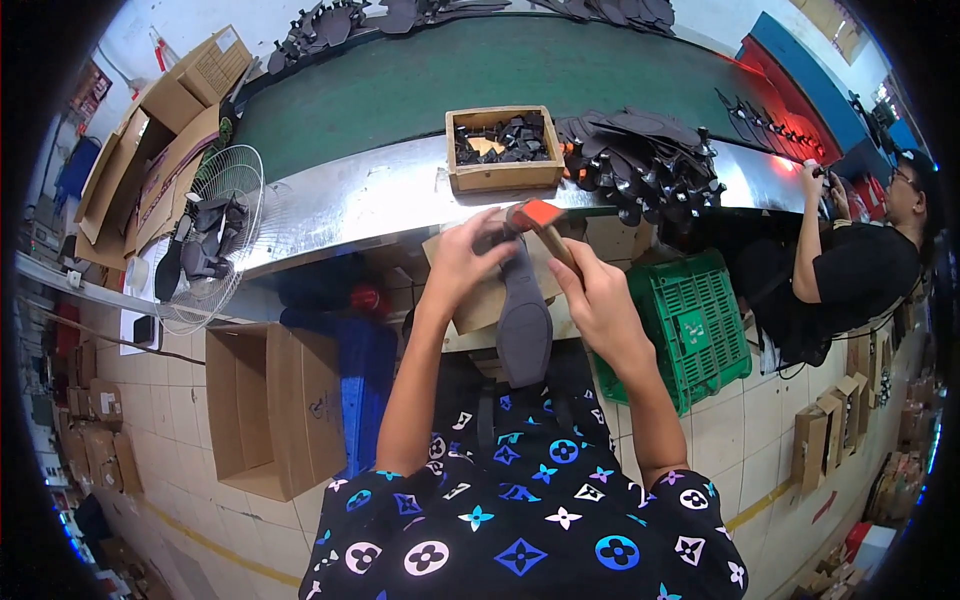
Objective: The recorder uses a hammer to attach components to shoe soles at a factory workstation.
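Observation:
In front of me a dark grey shoe sole [524,325] points toward my body, its broad toe end near my lap. My left hand [468,262] is closed around its far, narrow heel end, and the fingers partly hide that end. A hammer [553,243] with an orange-red head and a wooden handle is gripped in my right hand [603,300]. The hammer head is right beside my left fingers, above the heel end; whether it touches cannot be made out. Under the sole is a light wooden board [480,312].
On the metal bench edge [345,205] stands a wooden box [507,179] of small black pieces. Beside it lie piled soles with black heels [640,160]. A green belt [400,95] runs behind. Around me are a green crate [690,330], cardboard box [290,410], fan [245,190] and co-worker [865,245].

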A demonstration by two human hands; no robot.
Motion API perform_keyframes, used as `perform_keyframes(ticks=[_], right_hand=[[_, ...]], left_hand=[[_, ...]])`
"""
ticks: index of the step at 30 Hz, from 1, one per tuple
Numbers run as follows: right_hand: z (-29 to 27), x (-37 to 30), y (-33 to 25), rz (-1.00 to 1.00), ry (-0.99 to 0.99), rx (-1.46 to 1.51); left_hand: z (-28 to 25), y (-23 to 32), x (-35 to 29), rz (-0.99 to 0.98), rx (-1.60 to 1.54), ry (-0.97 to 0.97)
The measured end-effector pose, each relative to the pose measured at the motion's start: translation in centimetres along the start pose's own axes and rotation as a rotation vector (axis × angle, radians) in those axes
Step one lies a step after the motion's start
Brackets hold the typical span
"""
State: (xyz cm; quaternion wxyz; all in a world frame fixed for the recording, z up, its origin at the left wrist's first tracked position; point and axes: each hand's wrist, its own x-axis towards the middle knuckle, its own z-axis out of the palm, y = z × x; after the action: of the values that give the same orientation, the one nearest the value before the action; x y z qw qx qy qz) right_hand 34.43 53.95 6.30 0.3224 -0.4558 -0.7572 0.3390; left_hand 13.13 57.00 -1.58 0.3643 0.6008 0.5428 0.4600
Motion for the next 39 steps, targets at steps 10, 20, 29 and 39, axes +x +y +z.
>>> perform_keyframes(ticks=[10,20,29,39], right_hand=[[1.7,-1.2,1.3,-0.128,0.129,-0.176],[0.6,-0.9,1.6,-0.236,0.14,-0.255],[-1.8,0.7,0.7,-0.401,0.316,-0.075],[1.3,1.0,1.9,-0.399,-0.25,0.101]], left_hand=[[0.6,-0.5,-0.6,0.094,0.637,-0.004],[0.0,-0.1,-0.4,0.056,0.576,-0.043],[0.5,1.0,-3.8,0.212,0.129,-0.064],[-0.5,13.6,-12.3,-0.143,-0.546,-0.372]])
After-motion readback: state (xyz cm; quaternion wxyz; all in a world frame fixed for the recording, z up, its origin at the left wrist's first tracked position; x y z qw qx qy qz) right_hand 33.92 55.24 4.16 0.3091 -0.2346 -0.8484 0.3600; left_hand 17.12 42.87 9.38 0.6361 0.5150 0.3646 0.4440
